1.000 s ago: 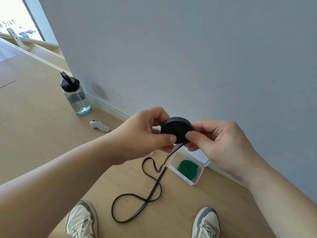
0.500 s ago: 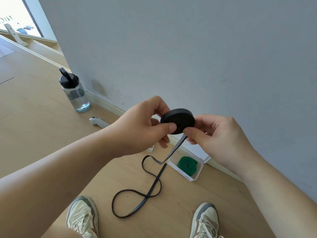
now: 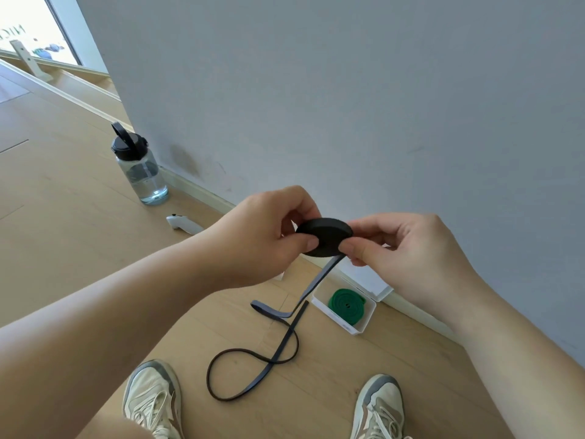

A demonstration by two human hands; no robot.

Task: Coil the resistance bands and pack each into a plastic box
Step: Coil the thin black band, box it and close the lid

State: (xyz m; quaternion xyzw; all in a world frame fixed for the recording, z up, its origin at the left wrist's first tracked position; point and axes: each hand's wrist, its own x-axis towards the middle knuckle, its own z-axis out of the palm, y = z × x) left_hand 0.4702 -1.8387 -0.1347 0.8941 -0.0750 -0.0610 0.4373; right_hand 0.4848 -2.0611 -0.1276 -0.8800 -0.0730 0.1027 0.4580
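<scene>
A black resistance band is partly wound into a flat round coil (image 3: pixel 326 236) held in the air between both hands. My left hand (image 3: pixel 262 239) pinches the coil's left side with thumb and fingers. My right hand (image 3: pixel 408 251) pinches its right edge where the loose tail (image 3: pixel 275 350) leaves. The tail hangs down and lies in loops on the wooden floor between my shoes. An open white plastic box (image 3: pixel 340 321) by the wall holds a coiled green band (image 3: pixel 346 305); its lid leans behind it.
A clear water bottle (image 3: pixel 139 169) with a black cap stands by the wall at the left. A white controller (image 3: pixel 185 224) lies on the floor near it. My two shoes (image 3: pixel 152 400) are at the bottom. The grey wall fills the right and back.
The coil has tipped flatter and grown a little as more tail was wound on. The loose loops on the floor have shortened and drawn nearer the box.
</scene>
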